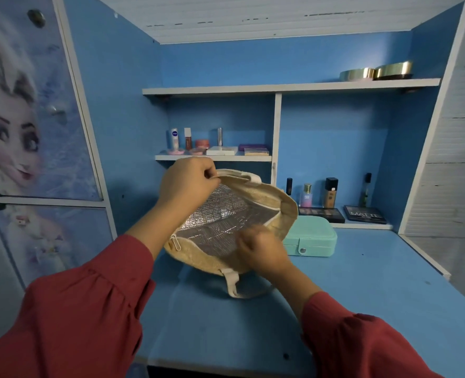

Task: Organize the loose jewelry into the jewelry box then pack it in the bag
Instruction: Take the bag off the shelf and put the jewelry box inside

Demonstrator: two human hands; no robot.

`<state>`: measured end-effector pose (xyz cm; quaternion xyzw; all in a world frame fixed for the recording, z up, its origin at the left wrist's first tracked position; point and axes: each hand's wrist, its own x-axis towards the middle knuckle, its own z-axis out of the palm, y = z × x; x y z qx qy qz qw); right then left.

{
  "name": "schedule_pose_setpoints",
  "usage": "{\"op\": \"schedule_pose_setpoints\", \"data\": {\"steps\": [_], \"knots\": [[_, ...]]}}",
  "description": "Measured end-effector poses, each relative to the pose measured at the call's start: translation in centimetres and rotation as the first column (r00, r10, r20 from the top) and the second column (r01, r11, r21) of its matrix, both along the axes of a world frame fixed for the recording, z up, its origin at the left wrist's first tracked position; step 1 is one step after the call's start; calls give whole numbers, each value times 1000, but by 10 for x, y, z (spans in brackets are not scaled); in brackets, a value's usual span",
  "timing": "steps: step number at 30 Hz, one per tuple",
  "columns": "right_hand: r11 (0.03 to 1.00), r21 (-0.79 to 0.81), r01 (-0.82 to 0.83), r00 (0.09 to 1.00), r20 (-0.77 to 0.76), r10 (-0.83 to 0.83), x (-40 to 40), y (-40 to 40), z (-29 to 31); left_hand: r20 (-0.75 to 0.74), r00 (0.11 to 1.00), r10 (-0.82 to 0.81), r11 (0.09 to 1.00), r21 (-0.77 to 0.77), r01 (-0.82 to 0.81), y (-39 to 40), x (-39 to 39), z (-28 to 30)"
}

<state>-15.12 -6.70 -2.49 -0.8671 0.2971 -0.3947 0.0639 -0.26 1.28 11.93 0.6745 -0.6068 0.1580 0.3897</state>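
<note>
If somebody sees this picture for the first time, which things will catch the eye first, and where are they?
At the centre, the left hand and the right hand hold a beige bag open by its rim, showing its silver lining. Just right of it, a closed mint jewelry box lies on the blue desk. A cartoon face covers the cupboard door far left.

A blue table (362, 282) sits beneath white-edged shelves. Two round gold tins (376, 70) rest on the top shelf (253, 89). Small cosmetic bottles (187, 139) line a lower shelf, dark eyeshadow palettes (343, 214) lie lower right, and a cartoon-printed cupboard door (21, 118) stands left.
</note>
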Motion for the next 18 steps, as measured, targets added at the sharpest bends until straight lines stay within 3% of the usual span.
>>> {"op": "schedule_pose_setpoints", "data": {"steps": [2, 5, 6, 8, 10, 12, 18], "knots": [[988, -33, 151, 964, 227, -140, -24, -7, -1, 9, 1000, 1, 1000, 9, -1, 0, -1, -2], [885, 210, 415, 754, 466, -464, -56, -26, 0, 14, 1000, 7, 1000, 14, -8, -2, -3, -4], [803, 307, 511, 667, 448, -595, -65, -33, 2, 15, 1000, 8, 1000, 17, -8, -2, -4, -4], [594, 526, 609, 542, 271, -796, -81, -44, 6, 13, 1000, 11, 1000, 26, -12, -4, -6, -4], [427, 710, 560, 550, 68, -833, -93, -58, 6, 13, 1000, 22, 999, 29, -23, -7, -9, -5], [346, 820, 455, 618, -11, -786, -100, -69, 8, 17, 999, 29, 999, 30, -29, -8, -11, -5], [359, 882, 303, 680, 64, -731, -109, -74, 19, 21, 999, 37, 999, 31, -38, -11, -14, -6]]}}
